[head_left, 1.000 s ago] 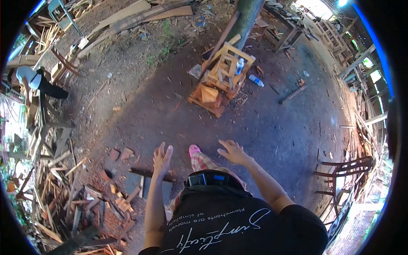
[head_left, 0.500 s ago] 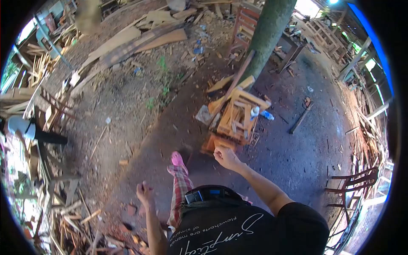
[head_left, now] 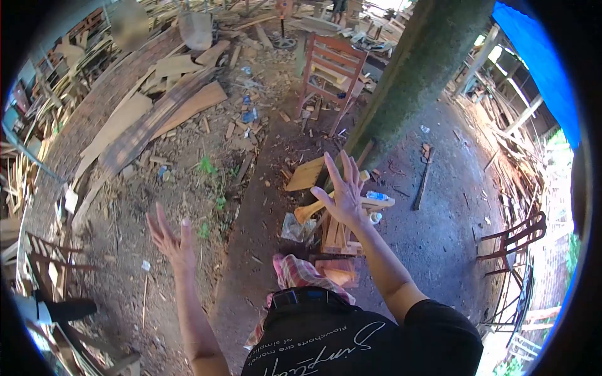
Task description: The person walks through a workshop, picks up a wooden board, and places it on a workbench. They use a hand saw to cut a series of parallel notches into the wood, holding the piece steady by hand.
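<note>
Both hands open and spread, wood stack at centre under the right hand

Head view: left hand (head_left: pixel 170 244), left of centre, fingers open and apart, above littered ground. Right hand (head_left: pixel 343 195), centre, fingers open and fanned, thumb out to the left; overlaps the upper part of the wood stack (head_left: pixel 335 238) in view, touch or gap can't be told. Stack sits just past the legs; lower wooden piece (head_left: pixel 342 276) at its near end, by the checked trousers (head_left: pixel 301 271). Curved wooden piece (head_left: pixel 306 213) and flat wooden panel (head_left: pixel 305 174) lie left of the right hand.

Edges and room: dark ground (head_left: pixel 251 250) runs up the middle, littered soil along its left side. Wider stretch goes right from the stack to the dark chair (head_left: pixel 517 241) at right. Thick leaning trunk (head_left: pixel 417 81) bounds the top side, slatted chair (head_left: pixel 335 62) upright left of it. Long planks (head_left: pixel 128 125) upper left; scrap wood along the right edge; blue tarp (head_left: pixel 539 62) upper right. Part of another person (head_left: pixel 31 310) at lower left edge.

Containers: blue-labelled bottle (head_left: pixel 377 196) lies right of the right hand, second bottle (head_left: pixel 375 218) just below it; contents too small to tell. Crumpled plastic bag (head_left: pixel 293 228) left of the stack, contents unclear.
</note>
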The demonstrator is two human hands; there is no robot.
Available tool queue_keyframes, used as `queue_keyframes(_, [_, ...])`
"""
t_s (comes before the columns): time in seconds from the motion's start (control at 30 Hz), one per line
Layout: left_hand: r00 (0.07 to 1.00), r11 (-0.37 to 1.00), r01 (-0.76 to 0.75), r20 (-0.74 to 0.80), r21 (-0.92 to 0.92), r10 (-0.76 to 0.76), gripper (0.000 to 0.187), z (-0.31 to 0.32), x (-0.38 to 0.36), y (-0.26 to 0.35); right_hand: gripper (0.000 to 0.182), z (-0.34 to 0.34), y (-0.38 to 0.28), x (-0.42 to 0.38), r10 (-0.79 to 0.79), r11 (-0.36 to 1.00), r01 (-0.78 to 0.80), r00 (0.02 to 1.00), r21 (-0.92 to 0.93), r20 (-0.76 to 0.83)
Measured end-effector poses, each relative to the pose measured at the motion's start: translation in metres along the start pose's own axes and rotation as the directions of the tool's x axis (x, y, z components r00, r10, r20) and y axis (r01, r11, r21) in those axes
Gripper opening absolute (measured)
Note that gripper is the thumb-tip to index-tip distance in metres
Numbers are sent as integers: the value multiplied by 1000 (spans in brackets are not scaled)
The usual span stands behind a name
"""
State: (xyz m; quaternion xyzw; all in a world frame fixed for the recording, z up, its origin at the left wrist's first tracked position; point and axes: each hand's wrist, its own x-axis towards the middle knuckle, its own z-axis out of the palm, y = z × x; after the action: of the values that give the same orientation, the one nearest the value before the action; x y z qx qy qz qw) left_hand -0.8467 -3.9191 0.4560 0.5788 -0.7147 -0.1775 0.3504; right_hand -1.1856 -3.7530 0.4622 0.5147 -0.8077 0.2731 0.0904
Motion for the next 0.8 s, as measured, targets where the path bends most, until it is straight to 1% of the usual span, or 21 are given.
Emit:
queue_keyframes(0.03, [1000, 1000, -13, 5, -8, 13, 82, 15, 23, 11, 80, 3, 3, 16, 32, 999, -32, 999, -14, -1])
queue_keyframes(0.1, [993, 996, -79, 82, -31, 81, 85, 50, 66, 26, 79, 22, 16, 45, 89, 996, -89, 996, -17, 3])
queue_keyframes(0.13, [991, 995, -94, 89, -33, 97, 85, 68, 84, 32, 79, 32, 24, 60, 103, 994, -103, 995, -18, -6])
queue_keyframes(0.2, [972, 996, -74, 219, -57, 85, 88, 109, 120, 38, 78, 55, 41, 88, 174, 984, -171, 983, -49, 54])
queue_keyframes(0.27, [959, 994, -95, 263, -61, 108, 89, 152, 152, 39, 78, 77, 64, 118, 209, 977, -207, 977, -40, 44])
queue_keyframes(0.33, [912, 1000, 6, 410, -8, -2, 87, 189, 181, 42, 78, 97, 83, 146, 250, 968, -247, 965, -49, 85])
queue_keyframes(0.37, [909, 998, -42, 412, -41, 55, 83, 206, 196, 44, 76, 100, 90, 161, 264, 964, -259, 959, -57, 99])
queue_keyframes(0.4, [902, 998, -47, 428, -39, 59, 83, 217, 211, 44, 76, 104, 94, 176, 281, 959, -275, 954, -62, 102])
queue_keyframes(0.47, [808, 1000, 18, 588, -10, -9, 82, 227, 236, 69, 73, 111, 105, 208, 340, 940, -331, 927, -81, 162])
queue_keyframes(0.53, [784, 1000, 8, 620, 1, -7, 83, 253, 263, 62, 72, 127, 118, 235, 342, 940, -331, 922, -86, 181])
queue_keyframes(0.6, [738, 1000, 6, 675, -10, 2, 84, 282, 290, 49, 70, 144, 130, 263, 354, 935, -344, 915, -85, 194])
queue_keyframes(0.63, [725, 999, 9, 688, 33, -29, 82, 291, 305, 50, 68, 151, 136, 277, 371, 929, -360, 904, -88, 213])
queue_keyframes(0.67, [714, 999, -4, 700, 34, -21, 82, 307, 321, 43, 67, 160, 143, 290, 391, 921, -380, 892, -92, 229])
queue_keyframes(0.73, [658, 997, 63, 749, 45, -75, 75, 345, 355, 21, 66, 172, 152, 317, 443, 896, -435, 862, -90, 246])
queue_keyframes(0.77, [659, 995, 56, 745, 85, -101, 73, 360, 372, 22, 64, 178, 156, 334, 473, 879, -469, 840, -83, 265])
queue_keyframes(0.8, [648, 996, 37, 757, 80, -85, 73, 376, 391, 20, 64, 186, 163, 349, 494, 868, -489, 832, -87, 253])
